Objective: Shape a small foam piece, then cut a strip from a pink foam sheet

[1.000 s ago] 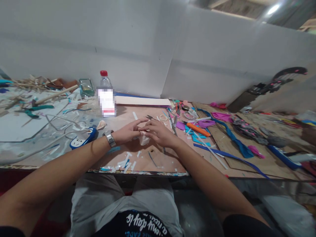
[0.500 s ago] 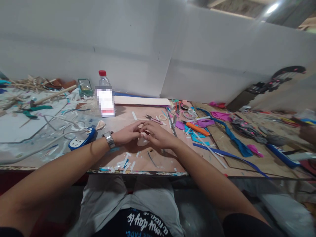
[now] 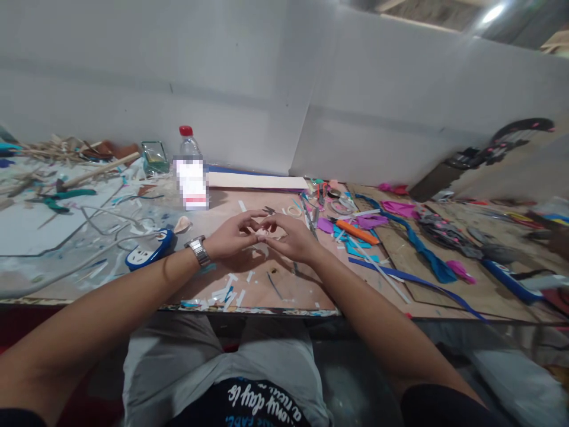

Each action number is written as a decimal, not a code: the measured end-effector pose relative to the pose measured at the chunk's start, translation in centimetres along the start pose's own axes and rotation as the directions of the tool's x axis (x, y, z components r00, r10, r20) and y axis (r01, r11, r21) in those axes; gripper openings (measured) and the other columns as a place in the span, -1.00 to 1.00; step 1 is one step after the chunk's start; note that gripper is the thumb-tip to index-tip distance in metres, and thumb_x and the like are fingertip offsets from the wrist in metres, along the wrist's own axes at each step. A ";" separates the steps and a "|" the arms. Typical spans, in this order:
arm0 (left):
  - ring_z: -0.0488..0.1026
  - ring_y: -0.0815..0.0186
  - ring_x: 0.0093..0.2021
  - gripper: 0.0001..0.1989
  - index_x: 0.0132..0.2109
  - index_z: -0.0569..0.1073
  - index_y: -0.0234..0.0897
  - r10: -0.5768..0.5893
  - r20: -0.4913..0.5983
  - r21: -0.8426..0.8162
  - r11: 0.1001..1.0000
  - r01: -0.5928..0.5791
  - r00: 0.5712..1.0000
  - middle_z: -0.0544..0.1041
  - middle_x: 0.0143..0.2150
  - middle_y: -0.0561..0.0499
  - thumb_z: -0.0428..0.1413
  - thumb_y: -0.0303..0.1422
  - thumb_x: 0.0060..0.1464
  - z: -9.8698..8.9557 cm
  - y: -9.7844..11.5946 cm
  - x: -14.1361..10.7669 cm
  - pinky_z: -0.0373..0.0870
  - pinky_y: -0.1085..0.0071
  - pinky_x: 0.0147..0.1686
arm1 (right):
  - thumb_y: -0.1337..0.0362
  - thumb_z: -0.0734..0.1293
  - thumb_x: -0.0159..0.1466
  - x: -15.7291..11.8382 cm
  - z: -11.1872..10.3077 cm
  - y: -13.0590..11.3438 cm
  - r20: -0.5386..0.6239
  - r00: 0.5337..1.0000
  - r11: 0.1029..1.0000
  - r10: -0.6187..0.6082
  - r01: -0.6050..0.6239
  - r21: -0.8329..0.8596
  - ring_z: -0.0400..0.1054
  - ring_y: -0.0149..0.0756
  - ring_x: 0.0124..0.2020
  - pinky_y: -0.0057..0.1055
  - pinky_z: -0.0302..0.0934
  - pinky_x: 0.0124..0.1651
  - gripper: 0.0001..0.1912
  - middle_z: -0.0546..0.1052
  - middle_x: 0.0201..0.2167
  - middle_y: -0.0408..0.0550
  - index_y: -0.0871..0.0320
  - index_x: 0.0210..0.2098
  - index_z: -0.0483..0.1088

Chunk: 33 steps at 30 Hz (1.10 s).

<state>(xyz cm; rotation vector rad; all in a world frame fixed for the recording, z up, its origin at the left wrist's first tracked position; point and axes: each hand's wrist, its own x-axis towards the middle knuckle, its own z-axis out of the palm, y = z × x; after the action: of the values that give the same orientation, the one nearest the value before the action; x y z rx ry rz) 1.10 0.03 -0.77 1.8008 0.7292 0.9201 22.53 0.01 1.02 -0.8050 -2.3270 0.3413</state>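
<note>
My left hand (image 3: 231, 238), with a metal watch at the wrist, and my right hand (image 3: 291, 238) meet above the middle of the table. Thumbs and fingertips of both pinch a small pale pinkish piece (image 3: 262, 236); its exact kind is unclear, and the fingers cover much of it. Just beyond the fingertips lie small snips (image 3: 268, 210), partly hidden by my right hand. On the table left of my hands rests a pale petal-shaped piece (image 3: 182, 224).
A blue-and-white power strip (image 3: 151, 250) with cables sits left. Behind it stands a red-capped bottle (image 3: 189, 142). An orange utility knife (image 3: 355, 231) lies right among coloured scraps, near a blue ribbon (image 3: 427, 287). Paper strips (image 3: 229, 293) litter the front edge (image 3: 284, 312).
The pale piece hung lower and showed more below my fingers; now it is pinched between both thumbs. My fingers have drawn apart at the top, leaving a gap between the hands.
</note>
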 end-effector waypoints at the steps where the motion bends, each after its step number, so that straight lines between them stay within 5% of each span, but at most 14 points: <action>1: 0.49 0.21 -0.09 -0.39 0.28 0.32 -0.22 0.010 -0.010 0.011 1.000 -0.010 1.000 0.54 0.03 -0.18 0.24 -0.15 0.14 0.0 0.0 0.0 0.40 0.26 -0.07 | 0.19 0.39 0.31 0.0 0.0 0.1 -0.017 1.000 1.000 0.009 -0.009 0.001 0.43 -0.25 -0.24 -0.31 0.28 -0.14 -0.78 0.57 -0.22 -0.03 0.13 -0.08 0.45; 12: 0.45 0.22 -0.05 -0.63 0.01 0.46 -0.25 0.074 -0.141 0.078 0.995 -0.063 0.987 0.52 -0.01 -0.11 0.24 -0.16 0.13 0.1 -0.2 0.1 0.37 0.27 -0.01 | 0.11 0.41 0.30 -0.1 0.0 0.5 -0.119 0.993 1.000 0.012 -0.011 0.006 0.46 -0.25 -0.27 -0.29 0.35 -0.15 -0.73 0.59 -0.20 -0.01 0.10 -0.07 0.46; 20: 0.46 0.24 -0.19 -0.55 -0.09 0.51 -0.33 -0.245 -0.128 -0.328 0.925 0.192 0.961 0.54 -0.14 -0.12 0.08 0.01 0.22 0.1 -1.4 0.6 0.39 0.31 -0.15 | 0.23 0.41 0.31 -0.1 -0.5 0.1 -0.239 0.969 0.994 -0.069 0.088 0.071 0.46 -0.22 -0.18 -0.17 0.33 -0.01 -0.66 0.55 -0.11 0.00 0.03 0.08 0.42; 25: 0.48 0.17 -0.05 -0.63 -0.09 0.58 -0.31 -0.263 -0.082 -0.471 0.860 0.196 0.961 0.58 -0.03 -0.15 0.19 -0.09 0.16 -0.4 -1.4 0.7 0.38 0.31 -0.06 | 0.24 0.41 0.30 -0.1 -0.6 -0.3 -0.235 0.969 0.993 -0.080 0.099 0.070 0.47 -0.16 -0.12 -0.10 0.30 0.05 -0.70 0.57 -0.12 0.00 0.01 0.02 0.44; 33: 0.48 0.24 -0.13 -0.68 -0.10 0.60 -0.34 -0.332 -0.032 -0.563 0.785 0.258 0.943 0.58 -0.06 -0.16 0.24 -0.20 0.11 -0.1 -0.4 0.6 0.39 0.36 -0.15 | 0.26 0.39 0.32 -0.2 -0.3 -0.4 -0.229 0.968 0.993 -0.099 0.111 0.039 0.45 -0.14 -0.12 -0.07 0.28 0.07 -0.72 0.55 -0.11 0.00 -0.01 0.03 0.44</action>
<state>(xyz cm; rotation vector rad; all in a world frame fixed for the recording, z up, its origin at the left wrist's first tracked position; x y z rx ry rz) 1.35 0.73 -0.99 1.0835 0.7104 0.9222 22.65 -0.44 1.31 -0.6565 -2.1278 0.2480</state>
